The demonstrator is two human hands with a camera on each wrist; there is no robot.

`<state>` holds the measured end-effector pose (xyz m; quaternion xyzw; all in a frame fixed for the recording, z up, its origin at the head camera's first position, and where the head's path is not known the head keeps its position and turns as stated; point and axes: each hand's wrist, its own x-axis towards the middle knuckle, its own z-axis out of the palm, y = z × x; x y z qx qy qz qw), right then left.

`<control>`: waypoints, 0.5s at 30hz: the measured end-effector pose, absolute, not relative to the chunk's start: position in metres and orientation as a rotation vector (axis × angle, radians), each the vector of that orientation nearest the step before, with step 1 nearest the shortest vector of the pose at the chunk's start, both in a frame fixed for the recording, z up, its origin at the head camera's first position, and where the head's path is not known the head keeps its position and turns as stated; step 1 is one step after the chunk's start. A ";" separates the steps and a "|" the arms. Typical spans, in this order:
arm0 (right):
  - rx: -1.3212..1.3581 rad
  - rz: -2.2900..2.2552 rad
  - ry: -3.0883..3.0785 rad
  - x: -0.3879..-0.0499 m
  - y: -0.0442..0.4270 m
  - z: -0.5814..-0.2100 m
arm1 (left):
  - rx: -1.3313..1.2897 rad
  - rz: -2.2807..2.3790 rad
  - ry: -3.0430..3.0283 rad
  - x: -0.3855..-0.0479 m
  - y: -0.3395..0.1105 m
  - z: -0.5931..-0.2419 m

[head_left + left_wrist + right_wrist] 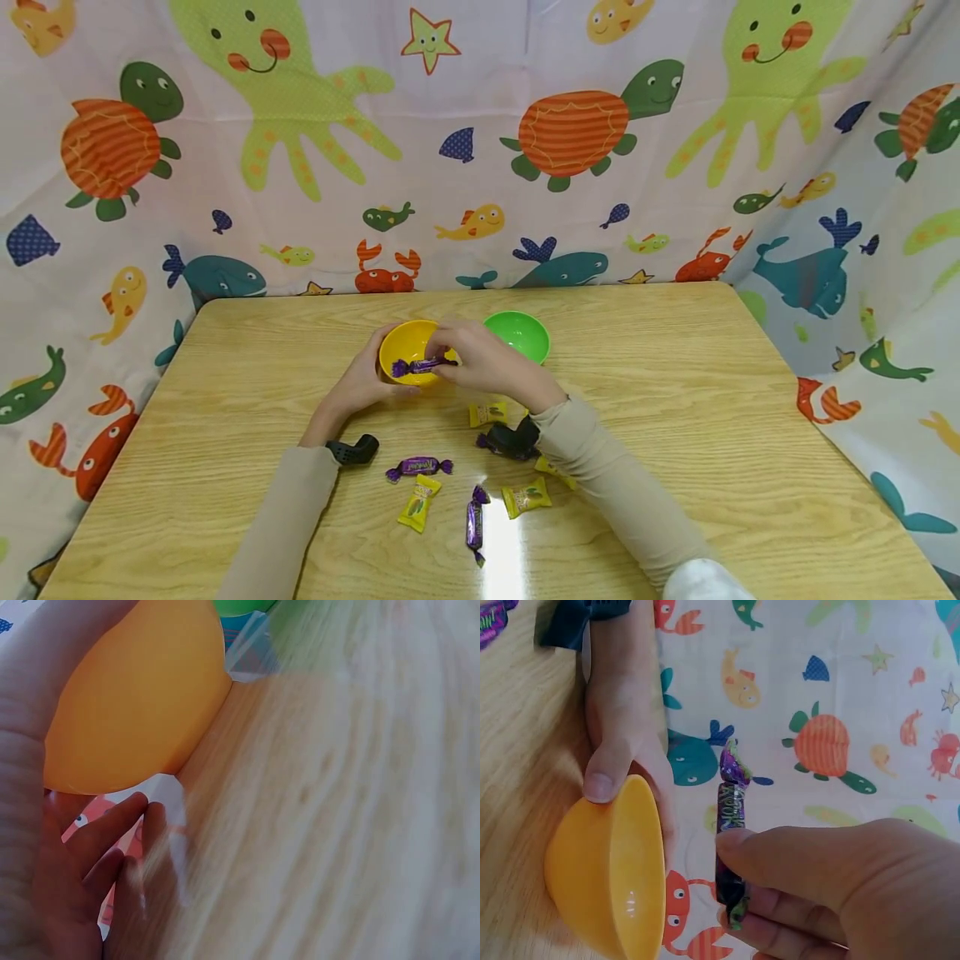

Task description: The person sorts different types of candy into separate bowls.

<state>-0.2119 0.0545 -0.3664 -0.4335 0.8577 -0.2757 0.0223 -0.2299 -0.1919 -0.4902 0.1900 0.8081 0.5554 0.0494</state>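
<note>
A purple-wrapped candy (408,367) is pinched between the thumb and fingers of my right hand (487,360), over the yellow bowl (396,340). In the right wrist view this candy (730,806) stands beside the mouth of the bowl (581,870), its twisted ends showing. My left hand (363,387) holds the bowl from its left side. The left wrist view has the thumb on the near side of the bowl (142,697) and the other fingers (112,829) behind it.
A green bowl (534,332) stands right of the yellow one, partly behind my right hand. Purple candies (420,467) and yellow-wrapped candies (527,497) lie scattered on the wooden table (675,375) nearer me. Black wrist devices (354,451) sit by both cuffs. A sea-animal curtain (480,179) borders the table.
</note>
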 end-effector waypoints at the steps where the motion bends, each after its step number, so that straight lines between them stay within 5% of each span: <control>1: -1.328 -0.852 2.659 -0.214 0.052 -0.366 | 0.575 1.694 2.461 -0.230 -0.192 -0.490; 15: -1.230 -0.742 2.839 -0.257 0.021 -0.410 | 0.568 1.662 2.464 -0.231 -0.193 -0.492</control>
